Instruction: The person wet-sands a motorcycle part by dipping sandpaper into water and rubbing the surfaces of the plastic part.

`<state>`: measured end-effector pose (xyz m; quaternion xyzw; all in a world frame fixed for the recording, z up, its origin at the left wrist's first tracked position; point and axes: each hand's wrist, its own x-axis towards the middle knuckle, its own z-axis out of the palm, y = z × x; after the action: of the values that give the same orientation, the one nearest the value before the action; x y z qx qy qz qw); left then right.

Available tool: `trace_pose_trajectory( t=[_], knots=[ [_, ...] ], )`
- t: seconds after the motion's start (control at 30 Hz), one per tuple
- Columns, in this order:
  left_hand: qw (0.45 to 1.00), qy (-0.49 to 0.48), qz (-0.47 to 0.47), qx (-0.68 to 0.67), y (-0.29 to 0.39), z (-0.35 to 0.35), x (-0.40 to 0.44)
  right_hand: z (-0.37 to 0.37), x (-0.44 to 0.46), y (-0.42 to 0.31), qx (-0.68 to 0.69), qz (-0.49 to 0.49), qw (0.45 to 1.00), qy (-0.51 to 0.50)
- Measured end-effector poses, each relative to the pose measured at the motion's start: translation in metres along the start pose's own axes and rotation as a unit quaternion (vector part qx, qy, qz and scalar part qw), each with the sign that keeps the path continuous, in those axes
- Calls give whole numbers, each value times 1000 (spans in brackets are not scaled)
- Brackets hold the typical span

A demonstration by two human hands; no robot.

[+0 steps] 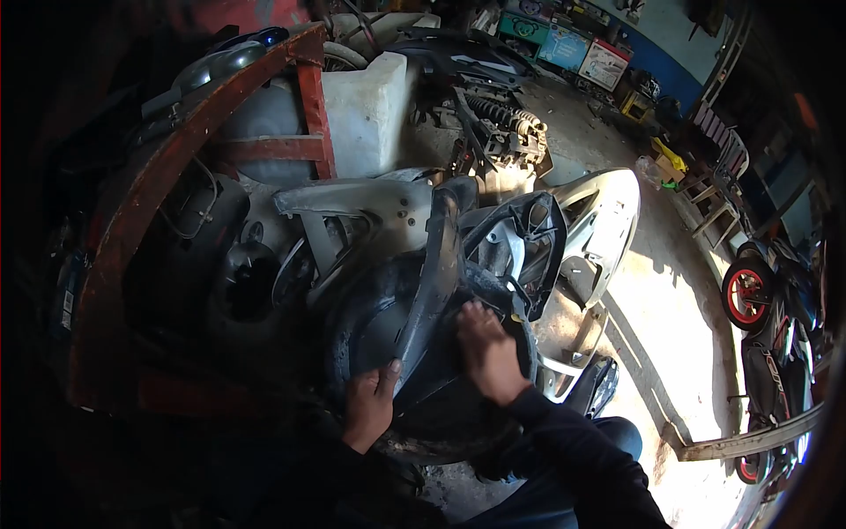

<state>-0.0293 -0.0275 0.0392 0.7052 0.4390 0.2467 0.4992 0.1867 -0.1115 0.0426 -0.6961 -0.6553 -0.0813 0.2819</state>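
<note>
A long dark motorcycle body panel (438,269) stands tilted over a round black basin (348,339). My left hand (370,404) grips the panel's lower left edge, thumb on the near face. Farther right, my right hand (491,353) lies with its fingers stretched flat against a dark surface of the panel or basin; I cannot tell which, and anything under the palm is hidden. Just behind the basin sit a black plastic frame piece (551,256) and a silver-grey fairing (374,220). A pale curved fairing (617,225) stands to their right in sunlight.
A red-brown wooden frame (119,238) rises on the left, beside a pale concrete block (366,110). Beyond the basin are a shock-absorber spring (493,110) and engine parts. At right are a wooden bar (749,443), a motorcycle wheel (747,294) and a wooden chair (718,189).
</note>
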Motion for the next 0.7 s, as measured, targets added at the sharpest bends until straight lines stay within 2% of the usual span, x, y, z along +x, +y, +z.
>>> trace_pose_trajectory(
  t=[0.03, 0.1, 0.17, 0.23, 0.27, 0.3, 0.37, 0.43, 0.5, 0.57, 0.63, 0.7],
  knots=[
    [1000, -6, 8, 14, 5, -1, 4, -4, -9, -27, 83, 0, 996, -17],
    [1000, 4, 13, -4, -3, 1, -1, -20, -37, -33, 122, -22, 989, -82],
    [999, 24, 17, -28, -6, 1, 3, -17, -26, 7, 65, 46, 997, -27],
    [1000, -16, -8, -23, 0, 3, 4, -3, 7, 13, 71, 100, 992, -15],
    [999, -16, -10, -39, 11, -2, 3, -8, 2, -10, 51, 29, 997, -40],
    [999, -15, -10, -35, 5, -2, 5, -12, -13, -37, 114, -10, 992, -53],
    [998, 16, 24, -58, -17, -1, 6, -26, -33, -37, 141, -36, 984, -98],
    [999, -5, 0, -36, -10, -4, 6, -18, -13, 6, 81, 73, 994, -15],
    [999, -31, -26, -26, -6, 2, 2, 5, 5, 14, 47, 102, 994, -11],
    [999, -19, 5, -28, -7, 1, 5, -12, -13, -39, 86, -18, 995, -42],
    [999, -28, -19, -20, -5, -3, 6, -17, -23, -27, 113, -27, 991, -64],
    [999, -31, 6, -18, -2, 1, 3, -6, -7, 17, 78, 97, 992, -19]
  ],
)
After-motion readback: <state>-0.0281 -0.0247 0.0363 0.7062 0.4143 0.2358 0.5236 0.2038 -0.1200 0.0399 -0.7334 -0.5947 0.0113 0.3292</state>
